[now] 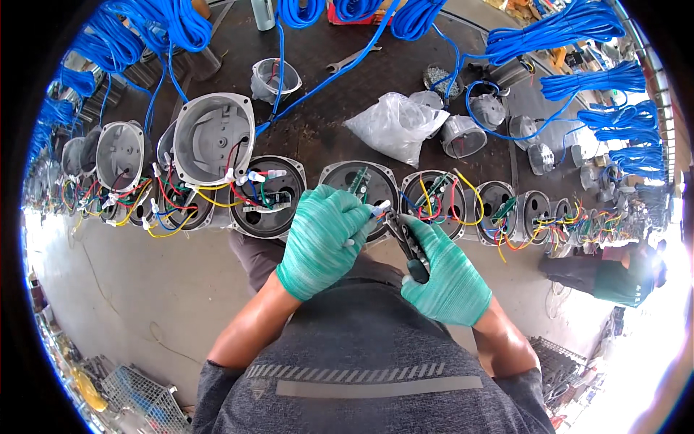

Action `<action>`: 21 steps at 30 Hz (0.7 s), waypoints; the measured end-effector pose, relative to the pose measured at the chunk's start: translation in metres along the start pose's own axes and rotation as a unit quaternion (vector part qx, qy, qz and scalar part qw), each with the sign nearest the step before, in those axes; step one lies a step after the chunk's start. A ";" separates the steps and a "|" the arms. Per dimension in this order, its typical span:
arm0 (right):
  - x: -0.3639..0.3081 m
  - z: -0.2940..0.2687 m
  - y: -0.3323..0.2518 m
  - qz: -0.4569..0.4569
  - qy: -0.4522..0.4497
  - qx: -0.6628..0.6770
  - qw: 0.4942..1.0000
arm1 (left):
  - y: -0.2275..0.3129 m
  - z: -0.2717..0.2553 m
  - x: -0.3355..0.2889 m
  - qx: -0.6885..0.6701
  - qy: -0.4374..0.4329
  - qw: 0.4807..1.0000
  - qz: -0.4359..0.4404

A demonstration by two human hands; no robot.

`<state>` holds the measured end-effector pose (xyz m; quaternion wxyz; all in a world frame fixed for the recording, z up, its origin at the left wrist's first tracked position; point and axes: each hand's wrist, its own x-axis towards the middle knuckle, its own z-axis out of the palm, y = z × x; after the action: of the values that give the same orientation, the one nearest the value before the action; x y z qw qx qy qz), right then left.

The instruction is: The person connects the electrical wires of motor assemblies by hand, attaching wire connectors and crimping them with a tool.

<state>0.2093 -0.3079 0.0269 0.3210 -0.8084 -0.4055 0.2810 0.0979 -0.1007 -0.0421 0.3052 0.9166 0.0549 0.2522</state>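
Pliers (405, 244) beside connector (379, 210); shirt lettering (639, 294) illegible

1. Left hand (323, 242) covers part of the little white connector (379, 210), so no clue which wires run into it.
2. Right hand (447, 271) hides a chunk of the pliers (408, 249); honestly can't tell if their tips touch the connector.
3. Round housing (336, 176) at the table's (318, 124) near edge: lower part's blocked by the hands.
4. Blue cable coils (189, 25) over the far edge get chopped by the frame.
5. Small housings (613, 226) toward the right end: tiny, blurry, can't count 'em.
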 end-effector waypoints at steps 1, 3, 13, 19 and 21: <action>0.002 0.000 0.000 -0.001 -0.001 -0.001 1.000 | -0.001 0.000 0.000 0.007 -0.007 1.000 -0.001; 0.004 0.000 0.001 0.045 -0.036 0.033 0.998 | -0.001 0.000 -0.001 0.015 -0.004 1.000 0.007; 0.010 0.007 0.003 0.060 -0.049 -0.028 0.997 | -0.006 0.001 -0.006 0.004 -0.015 1.000 0.025; 0.015 0.031 0.027 -0.045 0.016 -0.035 0.998 | -0.005 0.009 -0.010 -0.031 0.024 0.999 0.011; 0.016 0.034 0.030 -0.066 0.037 -0.018 0.997 | -0.002 0.010 -0.008 -0.027 0.037 0.999 0.015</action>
<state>0.2080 -0.2988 -0.0204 0.3393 -0.7950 -0.4512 0.2221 0.0964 -0.1063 -0.0537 0.3242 0.8987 0.0457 0.2917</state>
